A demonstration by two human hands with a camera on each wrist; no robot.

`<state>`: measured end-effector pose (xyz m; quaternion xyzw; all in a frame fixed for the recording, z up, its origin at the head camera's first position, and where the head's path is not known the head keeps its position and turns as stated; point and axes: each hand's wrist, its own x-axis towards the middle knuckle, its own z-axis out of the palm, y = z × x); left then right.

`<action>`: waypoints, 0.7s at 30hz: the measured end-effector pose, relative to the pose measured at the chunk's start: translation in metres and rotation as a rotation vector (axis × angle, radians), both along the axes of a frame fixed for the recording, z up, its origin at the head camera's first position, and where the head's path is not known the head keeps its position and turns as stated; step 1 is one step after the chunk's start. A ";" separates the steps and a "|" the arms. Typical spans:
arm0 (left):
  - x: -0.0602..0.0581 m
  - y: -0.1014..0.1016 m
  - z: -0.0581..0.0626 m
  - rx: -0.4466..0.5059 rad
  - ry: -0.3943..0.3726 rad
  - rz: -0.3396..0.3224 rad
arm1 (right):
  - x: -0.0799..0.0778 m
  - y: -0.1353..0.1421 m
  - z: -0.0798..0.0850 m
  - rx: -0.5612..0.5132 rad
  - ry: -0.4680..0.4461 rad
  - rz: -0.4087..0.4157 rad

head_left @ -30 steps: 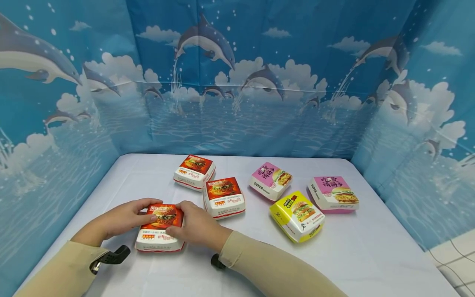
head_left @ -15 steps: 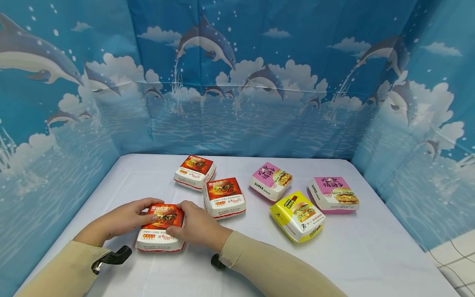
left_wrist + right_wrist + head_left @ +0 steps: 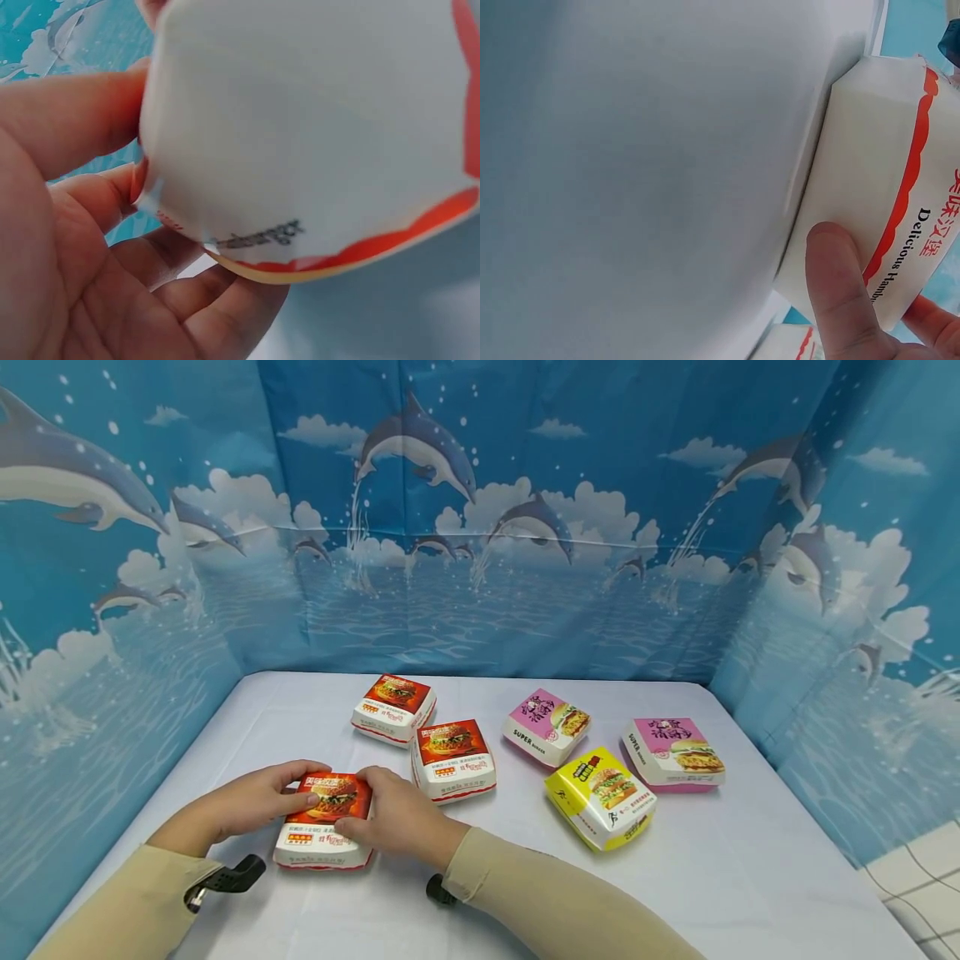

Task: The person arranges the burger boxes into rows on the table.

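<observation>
A red-and-white burger box (image 3: 321, 850) sits at the front left of the white table, between my two hands. My left hand (image 3: 243, 802) grips its left side, with the thumb over the red lid. From the right, my right hand (image 3: 405, 817) holds the same box, its thumb also on the top. Close up in the left wrist view, the white side of the burger box (image 3: 300, 135) shows, with fingers bent along its edge. In the right wrist view, a fingertip presses the white wall of the burger box (image 3: 862, 150). The far fingers are partly hidden in the head view.
Two more red-and-white burger boxes, one nearer (image 3: 453, 760) and one farther (image 3: 393, 708), stand beyond my right hand. To the right are a pink box (image 3: 546, 725), a second pink box (image 3: 675, 752) and a yellow box (image 3: 600, 797). A dolphin-print curtain (image 3: 480, 610) borders the table.
</observation>
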<state>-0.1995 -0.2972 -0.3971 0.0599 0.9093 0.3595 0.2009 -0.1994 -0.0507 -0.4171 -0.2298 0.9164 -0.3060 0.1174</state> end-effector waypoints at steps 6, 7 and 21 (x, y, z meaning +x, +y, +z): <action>0.000 -0.004 0.004 -0.024 0.023 -0.047 | 0.001 0.000 0.003 0.037 0.022 0.007; 0.000 -0.005 0.005 -0.030 0.026 -0.053 | 0.001 0.000 0.004 0.043 0.022 0.008; -0.014 -0.008 0.026 -0.058 0.113 -0.040 | 0.002 0.010 0.038 0.087 0.068 -0.078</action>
